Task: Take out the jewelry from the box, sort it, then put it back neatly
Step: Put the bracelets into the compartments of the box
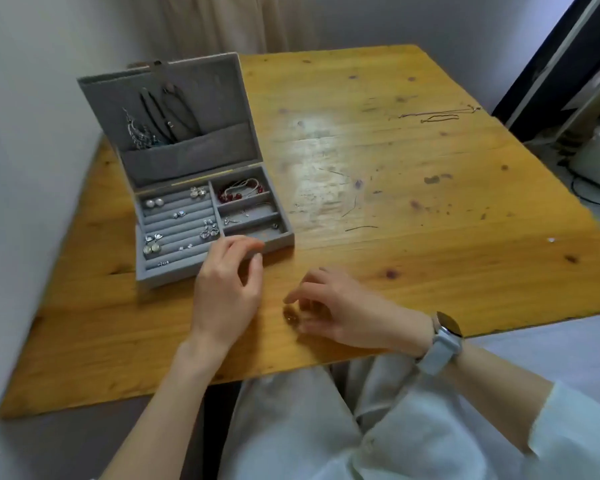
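Note:
A grey velvet jewelry box stands open on the left of the wooden table. Earrings sit in its ring rolls and a red bead bracelet lies in the top right compartment. Necklaces hang in the lid pocket. My left hand hovers at the box's front right corner, fingers loosely curled, holding nothing that I can see. My right hand is just above the table near the front edge, its fingers curled around a small dark blurred piece.
Thin chains lie on the table's far right. A tiny pale item sits near the right edge. A white wall runs along the left. A white appliance with a cable stands on the floor at right.

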Demonstrator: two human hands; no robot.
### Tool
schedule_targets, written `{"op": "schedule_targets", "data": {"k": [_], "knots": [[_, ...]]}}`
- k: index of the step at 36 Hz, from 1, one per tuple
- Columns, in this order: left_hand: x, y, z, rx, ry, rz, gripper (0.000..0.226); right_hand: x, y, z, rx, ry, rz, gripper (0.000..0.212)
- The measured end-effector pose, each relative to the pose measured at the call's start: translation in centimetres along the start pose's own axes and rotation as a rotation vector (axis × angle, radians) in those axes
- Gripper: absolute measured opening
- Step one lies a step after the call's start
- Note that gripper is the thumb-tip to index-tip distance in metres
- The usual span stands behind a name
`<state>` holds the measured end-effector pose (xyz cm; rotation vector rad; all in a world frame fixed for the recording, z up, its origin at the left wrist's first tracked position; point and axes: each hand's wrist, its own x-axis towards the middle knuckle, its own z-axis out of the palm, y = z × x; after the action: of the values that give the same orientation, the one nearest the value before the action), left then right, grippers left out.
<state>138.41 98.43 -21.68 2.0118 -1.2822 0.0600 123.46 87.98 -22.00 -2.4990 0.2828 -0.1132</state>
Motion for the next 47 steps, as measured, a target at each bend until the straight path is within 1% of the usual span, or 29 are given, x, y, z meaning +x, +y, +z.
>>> {"op": "schedule_targets", "data": {"k": [3, 7, 9, 12, 14, 17, 20, 23, 25, 30, 34, 36, 39, 43, 47], "knots": [[-1.6, -1.1, -0.3, 0.000, 0.006, -0.036, 0.018, 0.4, -0.5, 0.9, -0.020, -0.007, -0.024, 0.025], [-2.6, -1.8, -0.1, 0.035, -0.033, -0.030, 0.018, 0.5, -0.1, 2.0, -0.030, 0.091, -0.108, 0.016], [-2.7, -1.8, 0.1, 0.048, -0.062, -0.015, 0.022, 0.4, 0.2, 2.4, -0.061, 0.134, -0.130, 0.015], [-2.3, -1.3, 0.5, 0.039, -0.090, -0.004, 0.021, 0.3, 0.9, 2.3, -0.094, 0.201, -0.122, 0.019], [-1.6, -0.7, 1.0, 0.033, -0.111, 0.013, 0.020, 0.4, 1.8, 1.4, -0.043, 0.275, -0.059, 0.014], [0.0, 1.1, 2.1, 0.037, -0.161, 0.072, 0.024, 0.2, 4.2, -1.2, 0.041, 0.419, 0.050, 0.009], [2.5, 3.7, 4.0, 0.025, -0.208, 0.151, 0.026, -0.2, 7.6, -4.9, 0.035, 0.573, 0.182, 0.008], [6.4, 6.9, 7.2, 0.040, -0.344, 0.164, 0.033, -0.6, 12.0, -8.8, -0.022, 0.703, 0.337, 0.007], [9.0, 8.6, 10.2, 0.097, -0.431, 0.176, 0.039, -0.7, 15.1, -11.2, -0.065, 0.749, 0.423, 0.007], [15.0, 10.3, 17.8, 0.271, -0.583, 0.208, 0.046, -1.0, 22.5, -16.2, -0.141, 0.790, 0.607, 0.011], [17.9, 9.9, 21.5, 0.379, -0.589, 0.117, 0.058, -0.6, 27.9, -18.8, -0.142, 0.856, 0.728, 0.015], [18.5, 9.8, 22.4, 0.417, -0.587, 0.070, 0.062, -0.1, 29.9, -19.6, -0.146, 0.862, 0.772, 0.016], [18.6, 9.7, 22.7, 0.439, -0.572, 0.061, 0.062, 0.7, 31.6, -20.2, -0.136, 0.845, 0.789, 0.018], [18.4, 9.7, 22.5, 0.440, -0.556, 0.057, 0.061, 1.3, 32.9, -19.8, -0.166, 0.796, 0.795, 0.016], [18.3, 10.0, 22.6, 0.442, -0.547, 0.052, 0.061, 1.6, 33.3, -19.7, -0.207, 0.793, 0.815, 0.017]]}}
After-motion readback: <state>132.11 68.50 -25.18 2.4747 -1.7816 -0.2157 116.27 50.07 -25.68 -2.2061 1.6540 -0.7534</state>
